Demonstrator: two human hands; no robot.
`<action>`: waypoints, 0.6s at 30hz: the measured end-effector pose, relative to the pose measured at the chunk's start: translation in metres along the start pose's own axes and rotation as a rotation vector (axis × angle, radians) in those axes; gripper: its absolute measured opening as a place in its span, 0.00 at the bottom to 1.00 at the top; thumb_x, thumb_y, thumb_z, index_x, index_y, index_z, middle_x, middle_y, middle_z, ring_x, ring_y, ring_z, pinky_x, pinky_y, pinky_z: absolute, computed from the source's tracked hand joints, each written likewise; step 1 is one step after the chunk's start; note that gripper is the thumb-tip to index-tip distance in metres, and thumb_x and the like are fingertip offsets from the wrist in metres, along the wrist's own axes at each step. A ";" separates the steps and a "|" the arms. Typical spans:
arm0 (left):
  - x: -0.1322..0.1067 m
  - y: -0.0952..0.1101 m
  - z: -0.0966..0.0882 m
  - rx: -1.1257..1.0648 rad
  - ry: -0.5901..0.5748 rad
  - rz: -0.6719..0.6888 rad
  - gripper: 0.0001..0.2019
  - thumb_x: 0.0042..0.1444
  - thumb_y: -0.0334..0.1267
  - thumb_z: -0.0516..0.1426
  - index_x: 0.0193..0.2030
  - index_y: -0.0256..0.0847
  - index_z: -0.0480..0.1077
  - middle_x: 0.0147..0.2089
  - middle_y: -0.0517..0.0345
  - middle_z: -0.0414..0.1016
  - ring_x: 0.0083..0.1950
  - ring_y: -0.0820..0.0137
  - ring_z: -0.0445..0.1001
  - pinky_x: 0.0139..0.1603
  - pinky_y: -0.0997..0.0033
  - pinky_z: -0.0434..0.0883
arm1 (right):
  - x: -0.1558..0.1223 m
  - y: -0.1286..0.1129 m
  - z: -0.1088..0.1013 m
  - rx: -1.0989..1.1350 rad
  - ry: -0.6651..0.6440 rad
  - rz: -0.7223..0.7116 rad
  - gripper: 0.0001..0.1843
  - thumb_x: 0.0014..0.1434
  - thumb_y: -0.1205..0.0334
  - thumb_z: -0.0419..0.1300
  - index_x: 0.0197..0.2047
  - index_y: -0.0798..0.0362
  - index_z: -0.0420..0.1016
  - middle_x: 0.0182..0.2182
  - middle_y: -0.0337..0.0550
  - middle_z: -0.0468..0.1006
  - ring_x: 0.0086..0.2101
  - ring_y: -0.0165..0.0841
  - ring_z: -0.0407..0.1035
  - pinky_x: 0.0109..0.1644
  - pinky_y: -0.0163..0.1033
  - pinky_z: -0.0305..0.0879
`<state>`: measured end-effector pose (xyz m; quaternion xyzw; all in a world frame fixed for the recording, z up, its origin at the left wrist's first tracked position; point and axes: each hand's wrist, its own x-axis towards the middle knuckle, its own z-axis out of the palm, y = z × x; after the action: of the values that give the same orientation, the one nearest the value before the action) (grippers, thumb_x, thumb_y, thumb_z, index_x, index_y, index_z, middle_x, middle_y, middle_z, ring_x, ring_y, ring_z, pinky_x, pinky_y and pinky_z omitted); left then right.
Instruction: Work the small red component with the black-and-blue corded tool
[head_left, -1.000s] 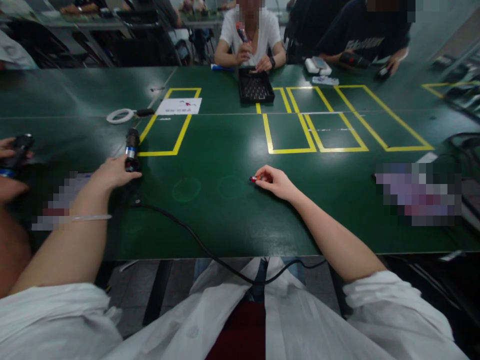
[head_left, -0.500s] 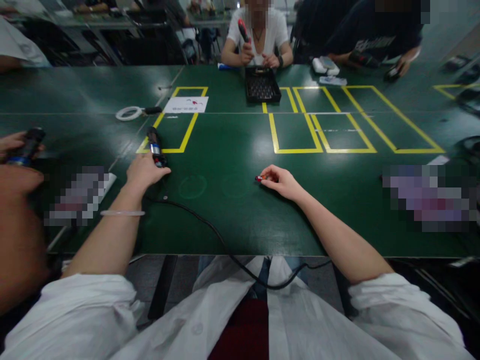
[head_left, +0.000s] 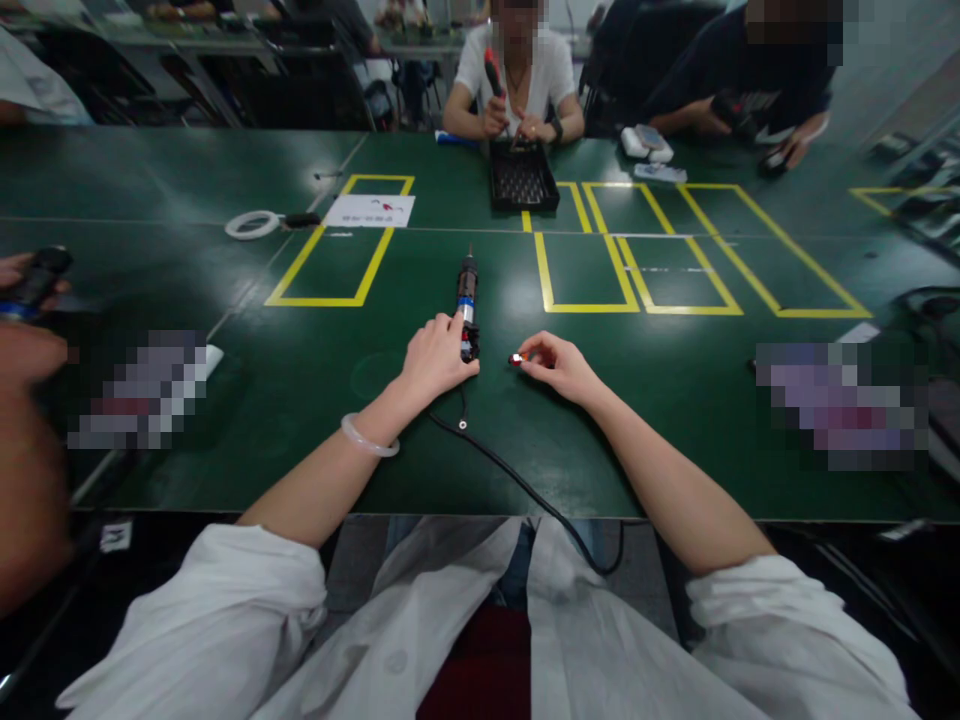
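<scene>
My left hand (head_left: 437, 359) is closed round the lower end of a black electric screwdriver (head_left: 467, 300) with a blue band, which lies on the green table (head_left: 420, 440) with its tip pointing away from me. Its black cable (head_left: 517, 480) trails back over the table's near edge. My right hand (head_left: 556, 364) rests on the table just to the right and pinches a small red and silver part (head_left: 516, 357) between its fingertips. The two hands are a short gap apart.
Yellow tape rectangles (head_left: 585, 270) mark the table. A black tray (head_left: 522, 176), a white sheet (head_left: 370, 210) and a white ring (head_left: 252, 224) lie further back. People sit opposite holding screwdrivers. Another person's hand (head_left: 22, 290) with a tool is at the left edge.
My left hand has carried the screwdriver from the left side of the table to the middle, beside my right hand. My right hand has stayed in place with the small part.
</scene>
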<state>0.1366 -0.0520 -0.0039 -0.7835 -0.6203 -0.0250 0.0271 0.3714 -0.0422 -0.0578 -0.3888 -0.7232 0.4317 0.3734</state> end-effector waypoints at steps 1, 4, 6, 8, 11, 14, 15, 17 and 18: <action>0.000 0.008 0.000 -0.006 0.004 0.029 0.34 0.56 0.49 0.58 0.66 0.34 0.59 0.55 0.40 0.68 0.53 0.53 0.70 0.51 0.59 0.69 | 0.000 0.001 0.000 0.017 0.014 -0.007 0.14 0.55 0.57 0.65 0.43 0.53 0.71 0.28 0.36 0.72 0.26 0.27 0.63 0.31 0.35 0.60; -0.002 0.026 0.003 -0.041 0.007 0.110 0.34 0.57 0.47 0.59 0.67 0.35 0.57 0.55 0.41 0.68 0.53 0.54 0.69 0.51 0.60 0.68 | 0.001 0.001 -0.002 0.043 0.050 -0.026 0.14 0.55 0.57 0.64 0.43 0.52 0.70 0.30 0.37 0.73 0.26 0.27 0.63 0.31 0.35 0.60; -0.004 0.031 0.005 -0.068 0.014 0.149 0.35 0.56 0.46 0.59 0.68 0.36 0.56 0.55 0.42 0.67 0.53 0.54 0.69 0.51 0.60 0.69 | 0.000 0.001 -0.002 0.031 0.052 -0.030 0.12 0.55 0.58 0.64 0.41 0.53 0.70 0.28 0.36 0.72 0.25 0.27 0.63 0.31 0.35 0.60; -0.006 0.034 0.007 -0.093 0.024 0.176 0.35 0.56 0.46 0.58 0.69 0.36 0.56 0.55 0.43 0.67 0.53 0.55 0.69 0.51 0.59 0.69 | 0.000 0.000 -0.002 0.018 0.044 -0.034 0.11 0.55 0.59 0.64 0.40 0.53 0.70 0.27 0.35 0.71 0.25 0.27 0.62 0.31 0.35 0.60; -0.009 0.035 0.009 -0.115 0.035 0.200 0.35 0.57 0.45 0.58 0.69 0.36 0.56 0.56 0.43 0.67 0.54 0.55 0.69 0.53 0.59 0.68 | 0.001 0.000 0.000 0.014 0.052 -0.044 0.10 0.55 0.59 0.63 0.39 0.52 0.69 0.28 0.35 0.71 0.25 0.27 0.62 0.31 0.35 0.60; -0.009 0.034 0.011 -0.124 0.035 0.211 0.35 0.56 0.44 0.58 0.69 0.35 0.56 0.56 0.42 0.67 0.54 0.54 0.69 0.54 0.58 0.68 | 0.002 0.002 0.002 -0.002 0.082 -0.059 0.10 0.56 0.60 0.63 0.40 0.52 0.68 0.30 0.36 0.72 0.26 0.27 0.63 0.31 0.35 0.61; -0.009 0.034 0.011 -0.127 0.034 0.212 0.35 0.56 0.44 0.58 0.69 0.34 0.56 0.56 0.41 0.67 0.54 0.54 0.69 0.54 0.57 0.67 | 0.002 0.002 0.002 -0.013 0.086 -0.064 0.10 0.56 0.60 0.63 0.40 0.52 0.68 0.30 0.36 0.72 0.26 0.28 0.63 0.32 0.35 0.61; -0.010 0.034 0.011 -0.133 0.031 0.216 0.35 0.56 0.43 0.58 0.69 0.34 0.56 0.56 0.41 0.67 0.53 0.54 0.69 0.54 0.56 0.67 | 0.002 0.002 0.002 -0.044 0.074 -0.075 0.09 0.56 0.61 0.62 0.40 0.52 0.68 0.30 0.36 0.71 0.26 0.28 0.63 0.32 0.36 0.61; -0.010 0.034 0.011 -0.137 0.031 0.218 0.35 0.55 0.43 0.58 0.68 0.34 0.56 0.56 0.41 0.67 0.53 0.54 0.69 0.54 0.56 0.67 | 0.002 0.002 0.002 -0.064 0.061 -0.082 0.09 0.56 0.61 0.62 0.40 0.52 0.68 0.29 0.36 0.71 0.26 0.28 0.63 0.32 0.36 0.61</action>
<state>0.1670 -0.0688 -0.0157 -0.8459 -0.5276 -0.0763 -0.0143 0.3695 -0.0404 -0.0598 -0.3836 -0.7403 0.3804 0.4001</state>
